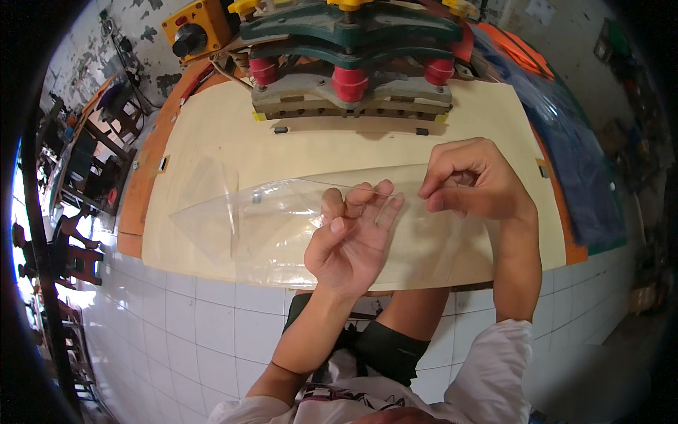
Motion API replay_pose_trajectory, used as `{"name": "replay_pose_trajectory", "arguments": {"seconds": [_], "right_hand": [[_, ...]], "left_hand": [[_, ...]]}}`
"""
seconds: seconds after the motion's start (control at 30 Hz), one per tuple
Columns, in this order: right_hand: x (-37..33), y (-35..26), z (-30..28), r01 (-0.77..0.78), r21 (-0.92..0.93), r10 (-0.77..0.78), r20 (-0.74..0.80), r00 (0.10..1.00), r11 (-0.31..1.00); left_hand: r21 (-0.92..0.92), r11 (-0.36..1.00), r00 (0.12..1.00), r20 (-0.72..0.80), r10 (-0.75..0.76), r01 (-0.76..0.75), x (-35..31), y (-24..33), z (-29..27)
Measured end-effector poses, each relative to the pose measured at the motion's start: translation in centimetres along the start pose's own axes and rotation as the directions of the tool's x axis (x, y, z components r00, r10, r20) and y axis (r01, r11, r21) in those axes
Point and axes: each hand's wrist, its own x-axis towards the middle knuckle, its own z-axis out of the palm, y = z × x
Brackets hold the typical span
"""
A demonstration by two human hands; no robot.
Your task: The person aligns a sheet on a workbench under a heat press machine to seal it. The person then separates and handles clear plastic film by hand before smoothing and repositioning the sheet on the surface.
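Note:
A clear plastic sheet [272, 219] lies across the cream work surface, its far edge raised in a shallow curve. My right hand [470, 180] is closed in a pinch at the raised edge, thumb against forefinger. My left hand [353, 244] is turned palm up at the middle of the sheet, its fingers loosely curled and apart, with the raised edge running past the fingertips. Whether the left fingers lie under or over the film I cannot tell. A smaller folded or overlapping piece of clear film [205, 205] shows at the left end.
Beyond the sheet stands a dark green press [353, 42] with red cylinders [349, 83] and a grey bar. A yellow control box [194, 32] with a black knob sits at the back left. Blue plastic film [572, 155] and orange material [512, 46] lie along the right side.

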Motion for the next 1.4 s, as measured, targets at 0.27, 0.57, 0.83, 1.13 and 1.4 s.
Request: {"name": "replay_pose_trajectory", "arguments": {"seconds": [0.27,0.57,0.83,1.13,1.4], "right_hand": [[-0.5,-0.1,-0.7,0.047,-0.015,-0.048,-0.061,0.997,0.999],[-2.2,0.7,-4.3,0.182,0.028,-0.171,-0.221,0.960,0.983],[-2.3,1.6,-5.7,0.032,-0.117,-0.061,-0.248,0.967,0.993],[-1.4,2.6,-5.9,0.032,-0.162,-0.061,-0.178,0.982,0.986],[-1.5,2.3,-6.3,0.028,-0.203,-0.062,-0.164,0.985,0.979]], "left_hand": [[-0.055,0.998,0.996,-0.085,0.039,-0.044,-0.3,0.9,0.2],[0.117,0.957,0.962,0.090,0.257,-0.266,-0.4,6.4,0.8],[0.780,0.336,0.772,-0.276,-0.572,0.528,-4.6,8.9,3.5],[0.723,-0.282,0.774,0.562,-0.291,-0.630,-4.7,6.4,13.8],[0.534,-0.351,0.635,0.582,-0.508,-0.769,-2.6,5.6,14.5]]}}
